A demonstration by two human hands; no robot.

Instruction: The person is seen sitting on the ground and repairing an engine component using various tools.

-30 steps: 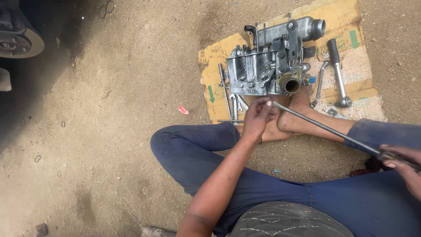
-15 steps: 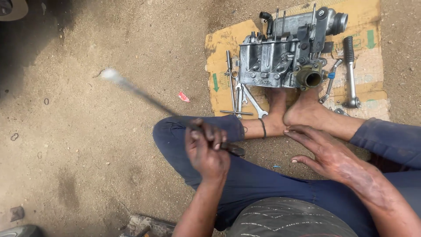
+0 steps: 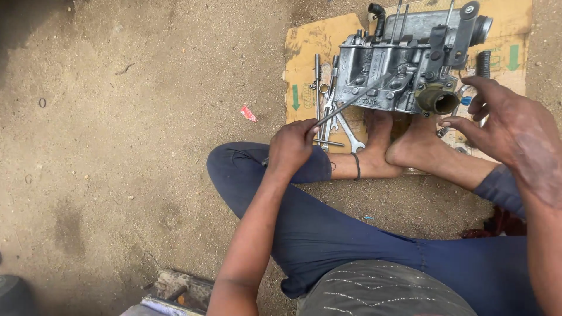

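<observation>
left hand has a closed grip on a thin metal rod, whose far tip pokes into the top of the engine part sitting on cardboard on the dirt, just past the bare feet. right hand hangs open by the part's round port, holding nothing. some wrenches lie on the cardboard beside the part.

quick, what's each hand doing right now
Left hand: closed around a thin metal rod that points at the engine part.
Right hand: open, holding nothing, fingers spread beside the engine part.
</observation>
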